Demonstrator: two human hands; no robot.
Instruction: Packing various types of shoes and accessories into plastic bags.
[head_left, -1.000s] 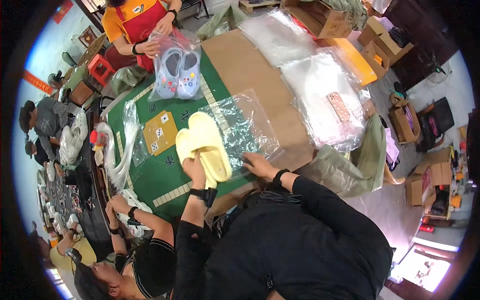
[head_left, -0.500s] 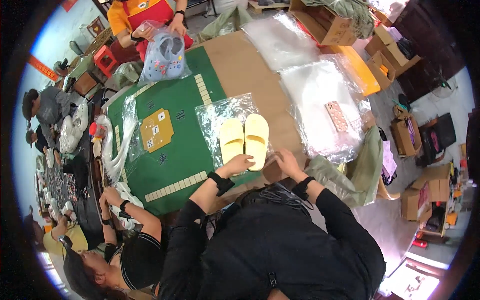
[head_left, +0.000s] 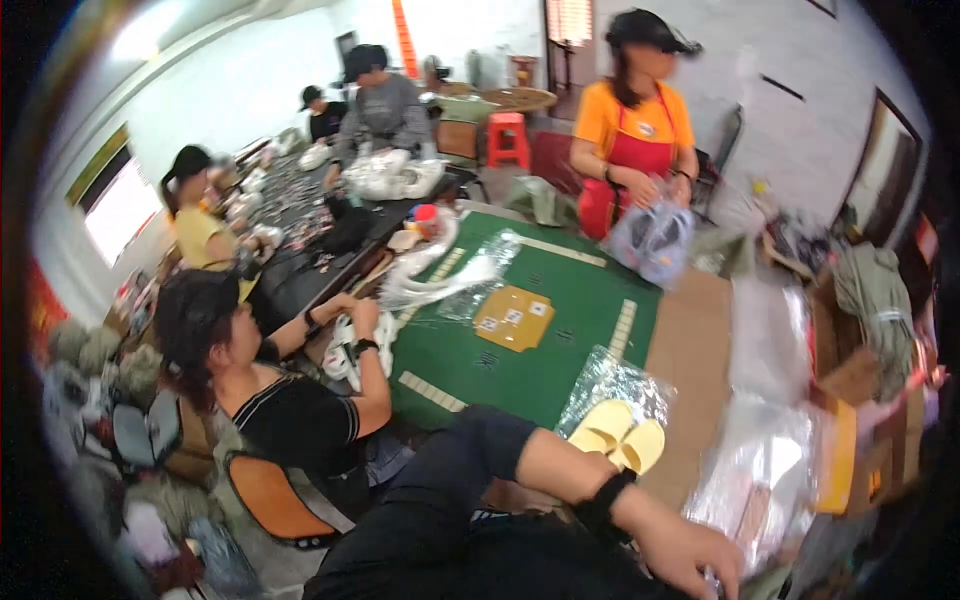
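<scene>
The yellow slippers (head_left: 642,448) looked smooth and matt, like soft plastic. The clear bag (head_left: 608,378) was of glossy, wrinkled plastic. The green table cover (head_left: 530,393) looked matt and smooth, the brown sheet (head_left: 690,345) like dull cardboard. The black sleeve (head_left: 455,455) was of matt cloth.

Workers (head_left: 290,400) gather at a green-topped table (head_left: 530,375) and a long black table (head_left: 285,275) strewn with small pieces in a packing workshop stocked with pale yellow slippers (head_left: 641,446), layered clear plastic bags (head_left: 775,430) and brown cardboard boxes (head_left: 906,440).
</scene>
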